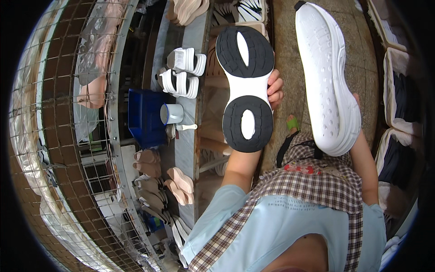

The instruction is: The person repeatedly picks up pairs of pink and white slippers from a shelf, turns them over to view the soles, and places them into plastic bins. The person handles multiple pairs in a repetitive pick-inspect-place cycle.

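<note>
Grey worktop [186, 149] runs at nine o'clock, carrying a cup [172, 114] and white sandals [181, 72]. My left hand [274, 90] grips a black-and-white sole [245, 86] at twelve o'clock, fingers curled round its edge. My right hand [357, 102], mostly hidden, holds a white sole [326, 72] at two o'clock.

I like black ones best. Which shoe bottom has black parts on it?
The sole in the left hand: the black-and-white sole has two black pads. The all-white sole is plain white.
</note>
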`<action>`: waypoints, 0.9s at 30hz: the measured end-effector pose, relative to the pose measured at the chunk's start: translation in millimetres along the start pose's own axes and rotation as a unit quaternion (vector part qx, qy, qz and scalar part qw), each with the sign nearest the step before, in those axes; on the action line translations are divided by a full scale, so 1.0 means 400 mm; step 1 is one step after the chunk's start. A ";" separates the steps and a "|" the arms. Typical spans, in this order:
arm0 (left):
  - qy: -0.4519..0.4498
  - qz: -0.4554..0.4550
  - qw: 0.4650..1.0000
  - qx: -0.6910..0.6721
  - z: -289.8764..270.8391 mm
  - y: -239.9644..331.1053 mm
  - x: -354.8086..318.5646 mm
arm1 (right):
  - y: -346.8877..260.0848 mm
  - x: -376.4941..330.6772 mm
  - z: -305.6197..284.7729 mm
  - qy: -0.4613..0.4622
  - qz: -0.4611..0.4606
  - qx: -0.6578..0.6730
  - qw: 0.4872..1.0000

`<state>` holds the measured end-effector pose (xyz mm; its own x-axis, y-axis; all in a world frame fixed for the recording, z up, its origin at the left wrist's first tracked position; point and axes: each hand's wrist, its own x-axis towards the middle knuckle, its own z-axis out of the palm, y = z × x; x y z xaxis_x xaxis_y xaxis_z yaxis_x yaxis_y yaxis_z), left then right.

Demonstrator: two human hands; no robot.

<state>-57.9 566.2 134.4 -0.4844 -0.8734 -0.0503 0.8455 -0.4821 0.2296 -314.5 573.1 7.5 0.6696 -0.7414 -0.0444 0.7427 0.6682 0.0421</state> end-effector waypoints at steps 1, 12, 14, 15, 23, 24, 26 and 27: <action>-0.006 -0.014 1.000 -0.011 -0.004 0.004 -0.001 | 0.001 0.003 -0.001 0.019 -0.009 -0.002 1.000; 0.059 -0.002 0.987 0.148 -0.020 0.050 -0.006 | 0.020 0.080 0.023 0.062 -0.026 -0.106 0.992; 0.323 0.021 0.771 0.549 -0.033 0.046 0.016 | 0.036 0.113 0.023 0.039 -0.025 -0.161 0.986; 0.196 0.101 0.783 0.582 -0.035 0.054 0.018 | 0.045 0.124 0.024 0.049 -0.010 -0.195 0.979; 0.237 -0.063 0.786 0.568 -0.004 0.163 -0.025 | 0.075 0.247 0.020 0.071 0.162 -0.393 0.902; 0.250 -0.128 0.781 0.558 0.005 0.174 -0.034 | 0.087 0.268 0.021 0.084 0.188 -0.399 0.894; 0.290 -0.112 0.729 0.610 0.016 0.202 -0.058 | 0.105 0.299 0.017 0.099 0.213 -0.376 0.896; 0.323 -0.071 0.663 0.671 0.016 0.218 -0.072 | 0.116 0.314 0.016 0.105 0.225 -0.371 0.895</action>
<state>28.3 549.9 162.0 0.0270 -0.8817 -0.4711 -0.3713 -0.4464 0.8141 -195.9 510.6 10.2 0.8281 -0.4122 -0.3799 0.1428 0.8105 -0.5681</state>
